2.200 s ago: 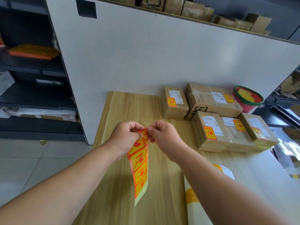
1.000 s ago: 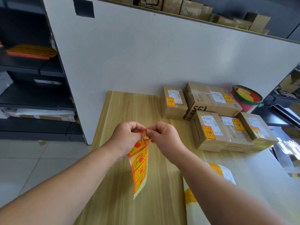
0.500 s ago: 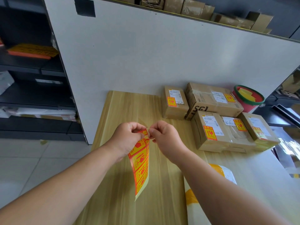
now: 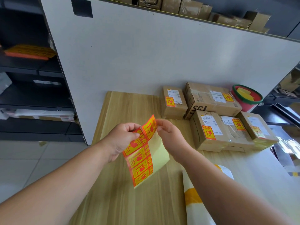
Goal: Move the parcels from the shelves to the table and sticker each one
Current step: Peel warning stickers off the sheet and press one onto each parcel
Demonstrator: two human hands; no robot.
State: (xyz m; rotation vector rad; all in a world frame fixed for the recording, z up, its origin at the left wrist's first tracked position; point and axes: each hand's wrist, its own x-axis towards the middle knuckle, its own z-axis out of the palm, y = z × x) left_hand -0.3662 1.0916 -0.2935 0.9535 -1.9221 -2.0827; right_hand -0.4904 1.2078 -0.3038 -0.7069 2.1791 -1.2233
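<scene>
Above the wooden table (image 4: 116,200), my left hand (image 4: 121,142) grips the top of a sheet of red-and-yellow fragile stickers (image 4: 141,164), thumb on its face. My right hand (image 4: 170,135) pinches one sticker (image 4: 150,127) that stands partly lifted off the pale backing. Several brown cardboard parcels (image 4: 209,130) sit at the table's far right, each showing a red-and-yellow sticker. A white-and-yellow mailer bag (image 4: 198,200) lies under my right forearm.
A white panel (image 4: 162,54) stands behind the table, with more boxes (image 4: 191,5) along its top. Dark shelves (image 4: 32,95) holding flat packages are at the left. A red tub with a green rim (image 4: 247,98) sits beside the parcels. Tiled floor lies left of the table.
The top sticker has peeled up from the backing and my right hand has pulled it rightward. The sheet has turned, showing more of its pale backing.
</scene>
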